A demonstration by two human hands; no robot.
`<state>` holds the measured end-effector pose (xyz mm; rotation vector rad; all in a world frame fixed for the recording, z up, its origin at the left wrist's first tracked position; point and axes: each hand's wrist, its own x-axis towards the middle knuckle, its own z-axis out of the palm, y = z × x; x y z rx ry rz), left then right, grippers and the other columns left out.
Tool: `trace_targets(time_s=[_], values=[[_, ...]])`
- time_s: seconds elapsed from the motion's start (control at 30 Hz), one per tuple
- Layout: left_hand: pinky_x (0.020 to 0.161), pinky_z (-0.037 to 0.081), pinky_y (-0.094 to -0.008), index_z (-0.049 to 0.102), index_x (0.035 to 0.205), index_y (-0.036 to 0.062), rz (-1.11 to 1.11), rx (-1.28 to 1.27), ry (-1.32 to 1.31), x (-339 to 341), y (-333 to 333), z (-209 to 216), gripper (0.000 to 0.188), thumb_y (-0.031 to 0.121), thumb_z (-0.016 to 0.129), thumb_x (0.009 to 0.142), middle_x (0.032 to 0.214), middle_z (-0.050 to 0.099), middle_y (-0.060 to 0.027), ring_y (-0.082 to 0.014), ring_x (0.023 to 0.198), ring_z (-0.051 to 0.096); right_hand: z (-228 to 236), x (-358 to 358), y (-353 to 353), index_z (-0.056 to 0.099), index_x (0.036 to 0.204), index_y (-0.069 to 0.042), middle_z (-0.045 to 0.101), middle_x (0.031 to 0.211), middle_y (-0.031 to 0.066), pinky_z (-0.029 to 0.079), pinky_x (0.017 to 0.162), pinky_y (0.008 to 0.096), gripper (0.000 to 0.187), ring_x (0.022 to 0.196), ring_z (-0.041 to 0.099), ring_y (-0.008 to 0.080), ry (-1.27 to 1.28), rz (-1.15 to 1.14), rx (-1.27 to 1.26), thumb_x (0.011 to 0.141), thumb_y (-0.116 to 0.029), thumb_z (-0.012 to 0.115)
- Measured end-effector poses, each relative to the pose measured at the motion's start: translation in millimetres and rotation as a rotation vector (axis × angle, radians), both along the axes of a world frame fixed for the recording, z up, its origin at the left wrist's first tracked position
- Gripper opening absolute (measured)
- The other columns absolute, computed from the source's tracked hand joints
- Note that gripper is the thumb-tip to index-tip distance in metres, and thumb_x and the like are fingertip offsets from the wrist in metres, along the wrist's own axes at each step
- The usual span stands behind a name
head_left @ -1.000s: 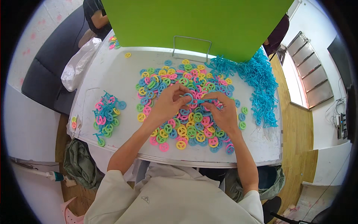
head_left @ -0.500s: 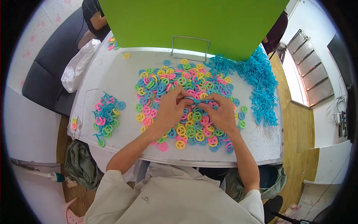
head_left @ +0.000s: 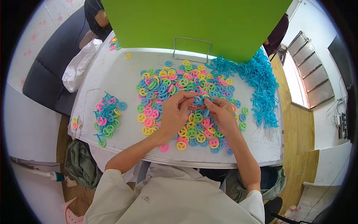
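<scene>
Blue connector piece [head_left: 198, 100] sat at the centre of the frame, pinched between the fingers of both hands just above a wide spread of small plastic wheels [head_left: 186, 108] — pink, yellow, green and blue — that covered the middle of the white counter [head_left: 112, 74]. Left hand [head_left: 174, 114] came in from the lower centre, its fingers [head_left: 185, 98] closed on the piece's left end; right hand [head_left: 222, 114] met it from the right, fingers [head_left: 209, 104] clenched on the other end. Both palms rested over the wheels. A heap of loose blue stick pieces [head_left: 257, 86] lay at the upper right of the counter, touching the spread's edge. A smaller cluster of joined wheels and blue sticks [head_left: 107, 117] lay well apart at the left. A green panel [head_left: 194, 22] stood along the counter's far edge — a wire frame [head_left: 192, 46] stood before it — and a white plastic bag [head_left: 80, 65] hung at the upper left corner.
</scene>
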<state>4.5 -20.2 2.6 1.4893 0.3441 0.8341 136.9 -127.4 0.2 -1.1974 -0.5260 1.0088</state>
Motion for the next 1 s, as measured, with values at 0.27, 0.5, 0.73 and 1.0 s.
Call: trace_targets(time_s=[0.27,0.5,0.73,1.0], values=[[0.074,0.058,-0.0275,0.057,0.108,-0.0038,-0.005,-0.041,0.034,1.8,-5.7,15.5,0.017,0.000,0.048,0.094,0.099,0.063,-0.0097,-0.0139,0.085,0.065,9.2,-16.2,0.4,0.066,0.096,0.002,0.068,0.079,0.0051,0.045,0.063,0.0204,0.022,0.071,0.060,0.0076,-0.404,-0.235,-0.085,0.084,-0.015,0.070],[0.071,0.055,-0.0255,0.057,0.107,-0.0029,-0.063,-0.065,0.010,5.1,2.6,7.9,0.015,-0.001,0.051,0.092,0.096,0.063,-0.0091,-0.0142,0.082,0.065,7.0,-21.2,-0.9,0.065,0.095,0.003,0.068,0.082,0.0069,0.049,0.064,0.0234,0.021,0.072,0.062,0.0102,-0.713,-0.354,-0.038,0.081,-0.010,0.072],[0.068,0.049,-0.0244,0.062,0.101,0.0010,0.266,0.258,0.202,-40.5,40.3,49.6,0.016,-0.001,0.057,0.085,0.090,0.064,-0.0039,-0.0126,0.075,0.063,16.6,22.4,-9.1,0.063,0.109,-0.004,0.064,0.105,0.0127,0.049,0.077,0.0339,0.032,0.090,0.062,0.0213,-1.100,-0.219,0.095,0.080,-0.015,0.072],[0.070,0.047,-0.0275,0.063,0.110,0.0018,0.910,0.617,0.619,-164.4,91.7,27.1,0.023,0.018,0.056,0.094,0.096,0.064,-0.0088,-0.0136,0.078,0.058,-17.1,130.1,-75.3,0.065,0.101,-0.011,0.064,0.099,0.0175,0.050,0.078,0.0404,0.036,0.091,0.062,0.0322,-1.406,-0.490,-0.981,0.070,-0.022,0.078]])
